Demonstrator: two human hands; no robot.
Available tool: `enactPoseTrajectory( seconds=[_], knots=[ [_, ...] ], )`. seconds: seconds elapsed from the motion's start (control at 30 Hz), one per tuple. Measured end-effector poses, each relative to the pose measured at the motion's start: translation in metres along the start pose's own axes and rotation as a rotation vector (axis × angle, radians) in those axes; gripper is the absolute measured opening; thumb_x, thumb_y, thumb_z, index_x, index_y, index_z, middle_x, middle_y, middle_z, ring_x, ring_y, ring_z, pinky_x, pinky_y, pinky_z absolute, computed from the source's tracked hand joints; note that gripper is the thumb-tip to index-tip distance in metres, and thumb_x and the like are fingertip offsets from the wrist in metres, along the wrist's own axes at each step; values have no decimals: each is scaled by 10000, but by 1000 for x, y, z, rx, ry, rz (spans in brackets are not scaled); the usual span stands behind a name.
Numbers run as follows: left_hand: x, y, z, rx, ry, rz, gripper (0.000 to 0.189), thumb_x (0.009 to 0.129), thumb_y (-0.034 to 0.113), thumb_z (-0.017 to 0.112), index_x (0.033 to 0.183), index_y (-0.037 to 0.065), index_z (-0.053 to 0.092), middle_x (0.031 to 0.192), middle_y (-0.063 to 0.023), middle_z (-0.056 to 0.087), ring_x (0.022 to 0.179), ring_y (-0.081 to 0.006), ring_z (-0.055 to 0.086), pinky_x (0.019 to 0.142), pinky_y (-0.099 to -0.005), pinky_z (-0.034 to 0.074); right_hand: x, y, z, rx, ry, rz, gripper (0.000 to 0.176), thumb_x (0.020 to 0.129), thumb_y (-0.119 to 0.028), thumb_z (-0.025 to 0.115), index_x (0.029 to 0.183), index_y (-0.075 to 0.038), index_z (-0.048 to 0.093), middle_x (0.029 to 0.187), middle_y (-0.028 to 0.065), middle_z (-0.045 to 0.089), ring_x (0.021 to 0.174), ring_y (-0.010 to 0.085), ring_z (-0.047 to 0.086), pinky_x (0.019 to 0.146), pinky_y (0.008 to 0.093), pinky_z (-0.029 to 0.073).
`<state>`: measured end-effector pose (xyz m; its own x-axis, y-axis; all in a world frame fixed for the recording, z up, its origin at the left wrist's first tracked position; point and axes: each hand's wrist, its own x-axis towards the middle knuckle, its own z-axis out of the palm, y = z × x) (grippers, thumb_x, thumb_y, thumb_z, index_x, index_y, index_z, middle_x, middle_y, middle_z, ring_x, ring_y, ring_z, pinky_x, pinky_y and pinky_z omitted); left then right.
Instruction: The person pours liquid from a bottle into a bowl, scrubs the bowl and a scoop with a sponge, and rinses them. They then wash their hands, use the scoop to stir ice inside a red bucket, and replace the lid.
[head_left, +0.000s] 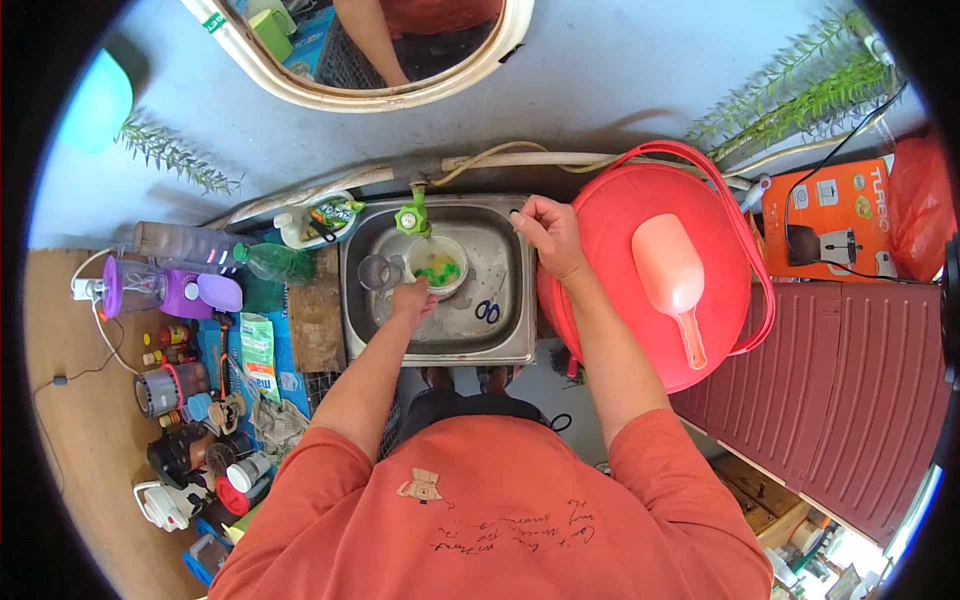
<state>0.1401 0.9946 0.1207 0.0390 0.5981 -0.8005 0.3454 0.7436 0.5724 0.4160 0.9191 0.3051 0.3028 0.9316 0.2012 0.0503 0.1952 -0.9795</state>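
In the metal sink stands a round white tub with bright green and yellow pieces inside. My left hand is closed at the tub's near-left rim; its fingertips are partly hidden. Beside the tub, on the left, is a clear drinking glass. My right hand is raised over the sink's right edge, fingers curled in, with a small dark spot at its fingertips that I cannot make out. A pair of dark blue loops lies on the sink floor. The green tap is above the tub.
Right of the sink is a red lidded bucket with a pink scoop on top. A soap caddy sits at the sink's back left. A blender, bottles and jars crowd the left counter. A mirror hangs ahead.
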Motion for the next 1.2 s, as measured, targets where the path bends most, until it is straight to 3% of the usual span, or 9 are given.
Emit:
enactPoseTrajectory(
  seconds=[0.03,0.07,0.27,0.33,0.57,0.77,0.83,0.97,1.2],
  knots=[
    [2,1,-1,0,-41,-10,351,973,388,557,1001,42,608,804,-98,680,652,-197,649,632,-365,542,0,0,0,13,4,8,268,876,-135,685,668,-46,541,608,-79,468,573,11,376,499,221,297],
    [3,1,-1,-1,-38,-5,351,973,388,557,1001,42,608,804,-98,680,652,-197,649,632,-365,542,-1,0,-1,25,9,17,267,879,-134,683,669,-47,542,617,-83,472,577,10,379,502,218,298],
    [2,9,6,-23,13,24,332,972,351,547,973,24,610,784,-109,677,594,-183,634,552,-333,528,-2,-8,-4,125,7,93,261,895,-144,671,686,-59,541,609,-78,469,556,4,379,492,203,291],
    [-4,9,5,-58,45,92,353,968,326,547,902,-11,625,727,-117,664,544,-182,612,483,-322,483,-2,-10,-5,192,23,122,256,901,-148,665,694,-61,543,604,-73,472,540,5,381,483,200,287],
    [-4,11,4,-108,116,39,351,985,317,530,903,-12,622,734,-127,667,533,-186,605,476,-318,484,-1,-2,-8,295,12,139,234,919,-172,636,733,-60,549,577,-51,443,475,27,347,447,209,252],
    [3,10,7,-140,92,29,353,982,327,532,915,-7,625,756,-126,677,581,-188,621,509,-330,492,-3,-7,-8,306,24,151,252,918,-151,650,704,-61,551,589,-51,490,499,15,384,457,200,287],
    [3,11,9,-105,68,22,329,976,348,563,1018,26,610,814,-128,683,621,-203,643,571,-341,551,-2,-6,-9,309,20,155,250,917,-150,649,704,-61,553,589,-51,492,499,15,385,458,200,289],
    [8,17,17,-112,50,-14,326,980,349,556,1021,31,615,798,-120,677,623,-205,647,557,-338,547,-3,-7,-9,331,23,161,246,916,-148,647,705,-61,557,586,-53,491,500,15,385,458,202,291],
    [25,10,27,-118,11,147,337,990,291,536,945,-36,601,803,-136,665,623,-214,639,530,-313,518,-2,-4,-9,309,18,146,248,916,-150,650,702,-63,558,584,-53,496,496,14,392,458,203,295]
  ],
)
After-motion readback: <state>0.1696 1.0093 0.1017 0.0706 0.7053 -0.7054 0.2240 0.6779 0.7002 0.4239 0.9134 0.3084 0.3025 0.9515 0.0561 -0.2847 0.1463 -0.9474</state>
